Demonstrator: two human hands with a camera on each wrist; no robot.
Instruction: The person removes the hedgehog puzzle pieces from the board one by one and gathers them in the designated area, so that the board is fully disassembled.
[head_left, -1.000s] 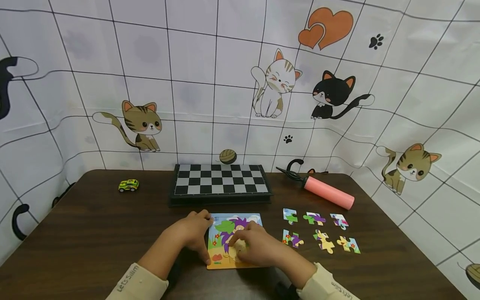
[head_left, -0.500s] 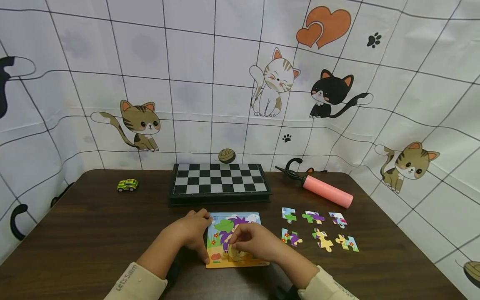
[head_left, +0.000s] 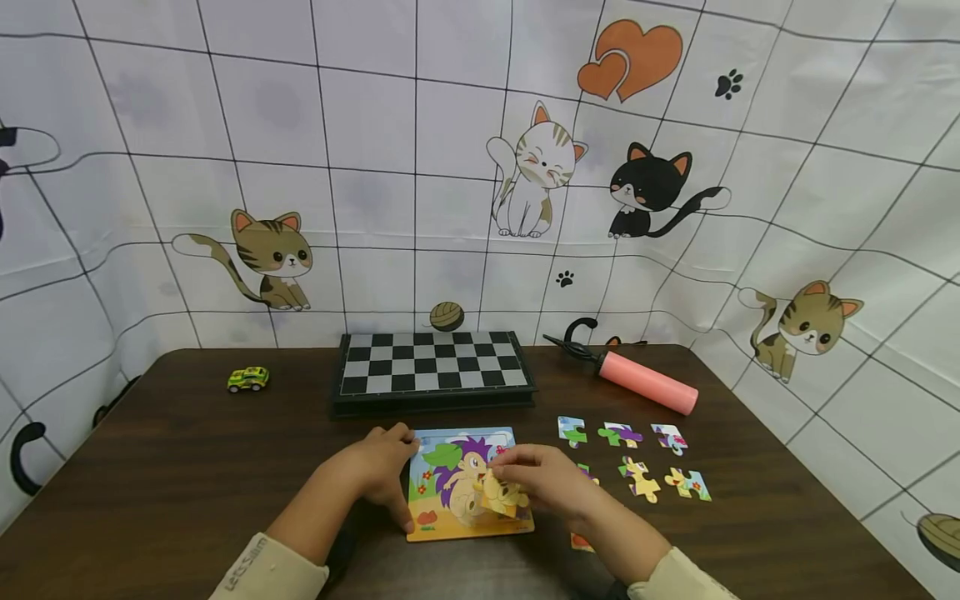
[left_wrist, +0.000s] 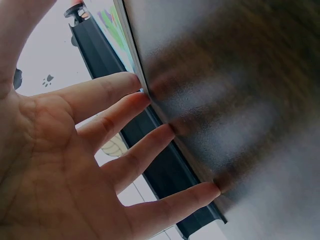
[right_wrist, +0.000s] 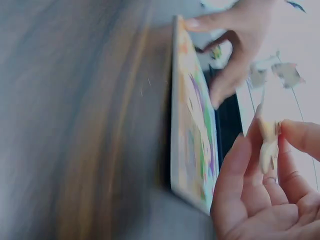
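One piece [head_left: 501, 494] is off the board [head_left: 442, 522], pinched between thumb and fingertips of the right hand [head_left: 546, 482] and held just above the board's right half, near the front edge of the table [head_left: 150, 467]. The right wrist view shows it edge-on between the fingers [right_wrist: 295, 137], clear of the board surface. So the piece lies right under that hand, w/ the board directly below and slightly to its left. The left hand [head_left: 378, 473] is nearer the board's left edge: fingers straight and spread, tips pressing the table and board rim (left wrist view shows them planted along the edge), grasping nothing.

Farther right, approx. level w/ the board, loose pieces [head_left: 637, 458] lie in two rows, apart from each other; one more peeks out beside the right forearm. Beyond the board, toward the far edge, sits a chessboard [head_left: 431, 367]; a pink pump [head_left: 645, 385] lies angled near the far right corner, a toy car [head_left: 247, 379] near the far left.
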